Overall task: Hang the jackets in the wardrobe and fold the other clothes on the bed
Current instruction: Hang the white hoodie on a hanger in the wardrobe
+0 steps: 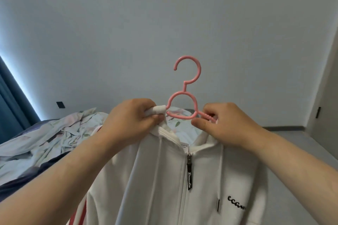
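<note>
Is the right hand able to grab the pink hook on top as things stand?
Probably, but not straight away: the hook stands bare just above, nothing before it, yet the right hand is pinching the hanger arm and must let go first.

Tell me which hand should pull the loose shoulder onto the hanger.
Likely right. The right hand pinches the bare arm of the pink hanger, beside the loose shoulder of the white jacket; the left hand grips fabric covering the other arm.

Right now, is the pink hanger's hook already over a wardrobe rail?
No: the pink hanger, gripped by the left hand and right hand with the white jacket, has its hook free against the wall.
</note>
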